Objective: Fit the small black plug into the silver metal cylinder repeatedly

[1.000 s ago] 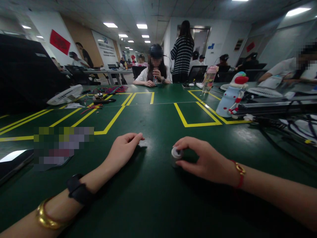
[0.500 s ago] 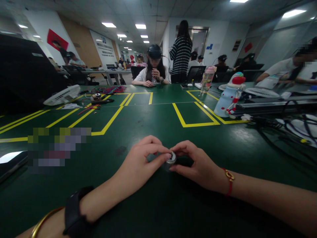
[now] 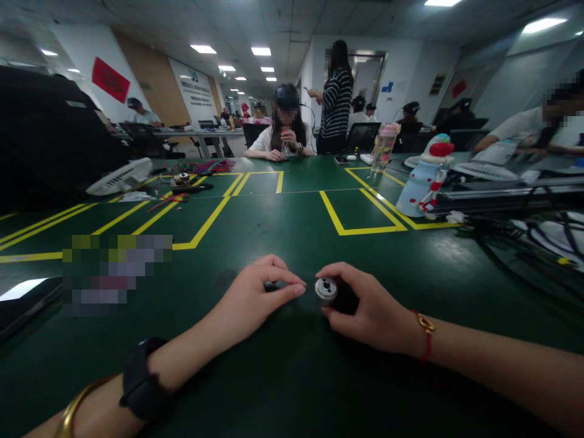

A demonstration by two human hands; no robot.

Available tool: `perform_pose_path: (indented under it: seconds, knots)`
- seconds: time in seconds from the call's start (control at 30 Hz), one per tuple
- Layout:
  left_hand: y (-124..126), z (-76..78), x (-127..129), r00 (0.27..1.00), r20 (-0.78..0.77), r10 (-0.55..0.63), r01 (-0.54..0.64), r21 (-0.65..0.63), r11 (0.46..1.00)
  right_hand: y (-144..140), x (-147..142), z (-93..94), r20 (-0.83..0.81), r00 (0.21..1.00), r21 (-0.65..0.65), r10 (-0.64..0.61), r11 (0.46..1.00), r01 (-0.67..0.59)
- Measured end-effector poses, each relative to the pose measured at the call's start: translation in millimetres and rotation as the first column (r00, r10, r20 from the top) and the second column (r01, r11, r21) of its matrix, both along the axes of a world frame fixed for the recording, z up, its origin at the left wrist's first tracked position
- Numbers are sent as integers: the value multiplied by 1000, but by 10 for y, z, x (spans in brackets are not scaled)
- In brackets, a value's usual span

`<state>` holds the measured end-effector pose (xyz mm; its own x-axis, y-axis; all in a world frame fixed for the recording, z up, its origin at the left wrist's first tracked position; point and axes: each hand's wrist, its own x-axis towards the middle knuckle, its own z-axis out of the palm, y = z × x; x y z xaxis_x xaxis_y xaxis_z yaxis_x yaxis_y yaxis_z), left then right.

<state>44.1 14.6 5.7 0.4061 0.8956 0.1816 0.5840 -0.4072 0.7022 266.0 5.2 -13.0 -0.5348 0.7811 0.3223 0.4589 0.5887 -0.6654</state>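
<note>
Pinched between right hand (image 3: 371, 307) thumb and fingers near the tabletop's (image 3: 283, 377) near edge, the small cylindrical part (image 3: 326, 288) shows a round silvery face with tiny holes, while the left hand (image 3: 255, 292), fingertips pressed together just beside it, appears mid-fitting, needing careful alignment.

Big dark green table (image 3: 292, 377) with yellow tape lines (image 3: 365, 230) marking out boxes. Both hands rest on it near the front edge. Past the left hand (image 3: 255, 298), off to its left, lie a white fan (image 3: 121, 176), some small parts and colourful cables (image 3: 207, 165). Beyond the right hand (image 3: 369, 304), further right, there's a snowman-looking bottle (image 3: 426, 176), a pink-lidded bottle (image 3: 383, 148) and a tangle of black cables (image 3: 533, 234).
</note>
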Motion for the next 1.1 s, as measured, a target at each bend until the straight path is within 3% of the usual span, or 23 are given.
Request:
perform_pose_path:
  seconds: [0.1,0.2,0.3,0.4,0.5,0.57,0.63,0.77,0.87,0.93,1.0,1.07,1.1]
  knots:
    - [12,-152,37,989,-129,-75,79,27,997,-3,1,-24,-10,1000,0,-12,1000,12]
    - [8,-221,80,982,-160,-103,112,49,992,-28,-18,-31,-10,1000,-1,-6,1000,6]
    - [13,-174,48,991,-92,-96,98,7,995,-23,-11,21,-1,1000,-21,-18,1000,18]
    - [64,-83,-91,1000,-26,1,-2,-46,999,142,142,142,70,981,7,-182,983,182]
    - [165,-55,-267,987,-39,154,-155,-36,987,507,519,286,240,837,97,-491,870,483]
    - [233,-86,-350,971,-57,234,-236,-23,972,782,855,360,384,639,185,-666,734,654]
    - [276,-131,-382,959,-67,275,-277,-15,961,1002,1187,406,486,471,244,-737,631,737]
    - [275,-173,-351,958,-81,275,-276,-6,961,1174,1595,441,586,373,215,-719,582,784]
    - [256,-162,-325,955,-89,285,-286,-8,958,1091,1506,458,570,307,312,-762,546,778]
    - [253,-155,-321,952,-96,292,-294,-7,956,935,1230,448,501,366,441,-784,595,672]
    - [254,-154,-323,952,-101,290,-292,-7,956,700,827,395,455,594,477,-663,745,466]
    - [252,-158,-325,954,-99,283,-285,-6,958,424,394,298,397,869,355,-294,923,150]
    - [250,-161,-325,956,-95,278,-280,-1,960,293,203,241,376,918,293,-130,956,16]
